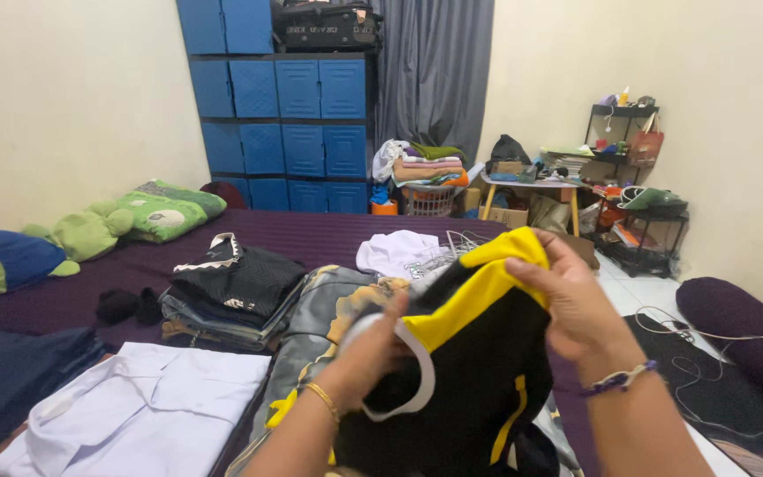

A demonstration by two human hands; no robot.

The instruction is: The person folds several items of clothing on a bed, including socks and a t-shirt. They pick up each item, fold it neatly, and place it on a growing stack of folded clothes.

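Observation:
I hold up a black and yellow shirt [474,362] with a white collar over the bed. My left hand [371,353] grips it at the collar; a gold bangle is on that wrist. My right hand [576,305] pinches the yellow shoulder at the top, with a purple bead bracelet on the wrist. Under the shirt lies a grey patterned cloth [324,309]. A folded white shirt [147,411] lies at the lower left.
A stack of folded dark clothes [231,296] sits on the purple bed [311,238], with a white garment and wire hangers [417,252] behind. Green pillows [165,210] lie left. Blue cabinets [284,124], a laundry basket [430,199] and cluttered shelves [633,194] stand beyond.

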